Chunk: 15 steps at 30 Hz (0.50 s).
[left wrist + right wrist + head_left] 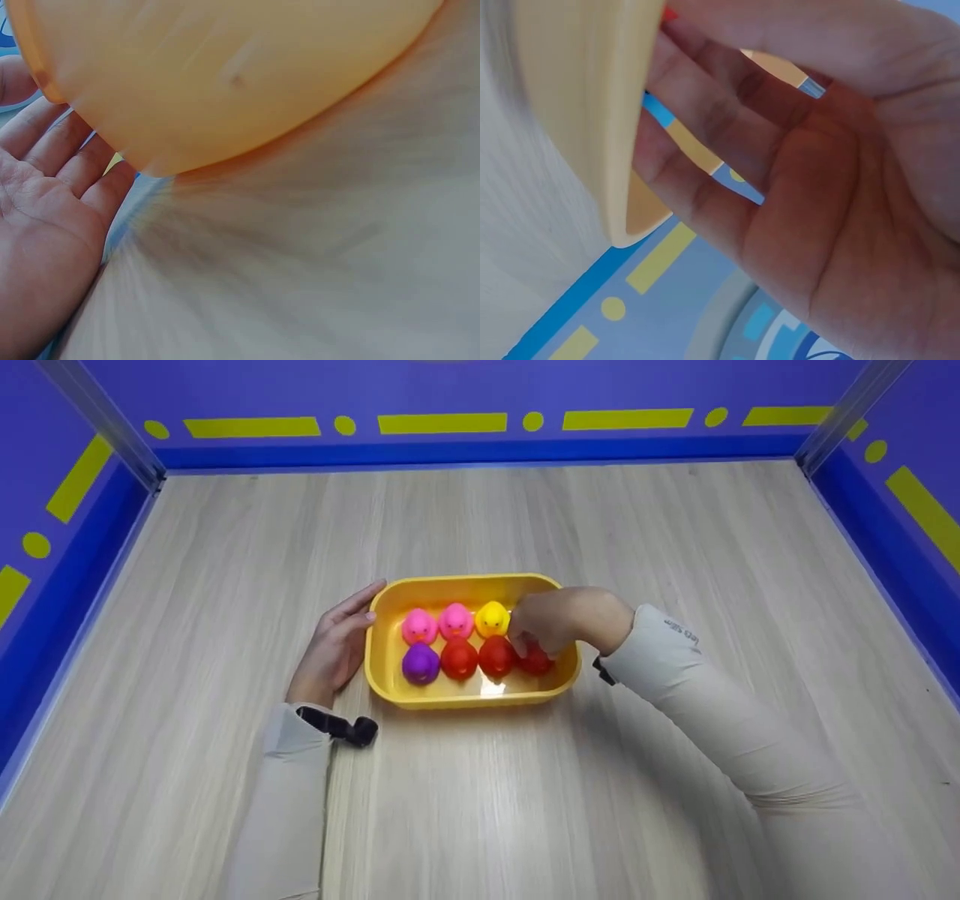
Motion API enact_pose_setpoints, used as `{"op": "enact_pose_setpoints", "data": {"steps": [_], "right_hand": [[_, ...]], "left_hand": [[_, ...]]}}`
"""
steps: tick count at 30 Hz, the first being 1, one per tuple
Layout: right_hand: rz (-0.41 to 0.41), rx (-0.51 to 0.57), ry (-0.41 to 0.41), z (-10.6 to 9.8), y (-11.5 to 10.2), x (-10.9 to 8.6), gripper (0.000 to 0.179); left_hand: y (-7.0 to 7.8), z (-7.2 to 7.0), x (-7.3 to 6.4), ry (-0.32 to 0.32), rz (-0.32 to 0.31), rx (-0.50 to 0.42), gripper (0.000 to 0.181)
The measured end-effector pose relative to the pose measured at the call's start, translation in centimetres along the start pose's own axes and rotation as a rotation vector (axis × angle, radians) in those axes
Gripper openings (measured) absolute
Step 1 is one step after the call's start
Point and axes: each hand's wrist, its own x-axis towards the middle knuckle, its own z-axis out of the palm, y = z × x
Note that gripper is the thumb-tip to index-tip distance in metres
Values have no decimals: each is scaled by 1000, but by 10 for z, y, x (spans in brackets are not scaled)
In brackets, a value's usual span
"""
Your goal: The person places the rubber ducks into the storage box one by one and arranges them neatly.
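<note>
A yellow plastic tub (472,702) stands on the table with small rubber ducks in two rows. Two pink ducks (456,621) and a yellow duck (492,619) form the far row; a purple duck (421,664) and red ducks (459,658) form the near one. My left hand (334,649) rests against the tub's left end, fingers extended along the outside, thumb at the rim. Reaching in over the right end, my right hand (559,622) pinches the rightmost red duck (537,661) from above, covering part of it. That hand hides the far right corner inside.
The wood-grain table (480,795) extends around the tub. Blue panels (480,390) with yellow marks enclose it at the back and both sides. A black strap with a small camera (364,731) sits on the left wrist, beside the tub's near left corner.
</note>
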Motion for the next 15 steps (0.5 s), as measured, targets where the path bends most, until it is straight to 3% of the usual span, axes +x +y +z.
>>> {"op": "enact_pose_setpoints", "data": {"steps": [15], "right_hand": [[-51, 8, 15, 1, 6, 0, 35]], "left_hand": [[-1, -1, 0, 6, -1, -4, 53]]}}
